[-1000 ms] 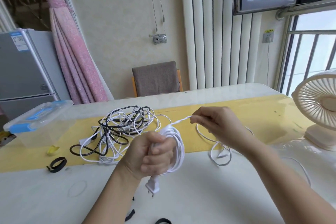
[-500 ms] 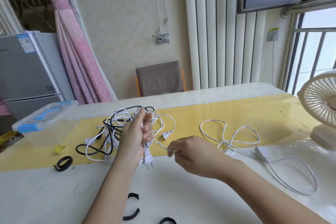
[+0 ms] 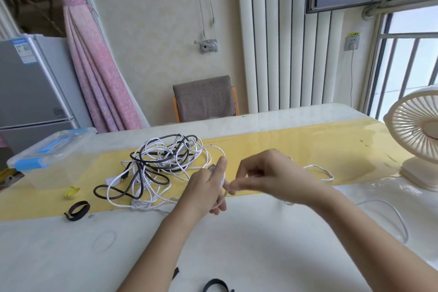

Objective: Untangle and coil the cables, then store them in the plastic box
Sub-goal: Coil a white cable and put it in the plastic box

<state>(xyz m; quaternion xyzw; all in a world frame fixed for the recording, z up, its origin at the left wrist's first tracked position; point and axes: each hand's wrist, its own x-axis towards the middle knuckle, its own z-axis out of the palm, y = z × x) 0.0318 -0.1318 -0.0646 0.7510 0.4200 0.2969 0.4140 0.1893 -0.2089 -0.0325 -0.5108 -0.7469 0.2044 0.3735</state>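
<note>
A tangle of white and black cables [image 3: 163, 168] lies on the yellow strip of the table. One white cable [image 3: 318, 170] runs free of it to the right. My left hand [image 3: 206, 185] stands edge-up in front of the tangle, fingers nearly straight, with that white cable looped around them. My right hand [image 3: 267, 175] is right beside it and pinches the same cable between thumb and fingertips. The clear plastic box [image 3: 52, 149] with blue latches sits closed at the table's far left.
A black strap [image 3: 77, 210] and a small yellow clip [image 3: 72, 192] lie left of the tangle. More black straps [image 3: 215, 286] lie at the near edge. A white desk fan [image 3: 417, 140] stands at the right, a chair [image 3: 205, 99] behind the table.
My left hand has dropped from the tangle toward the front and straightened its fingers. My right hand has risen beside it, bringing the white cable around them. The plug is out of sight.
</note>
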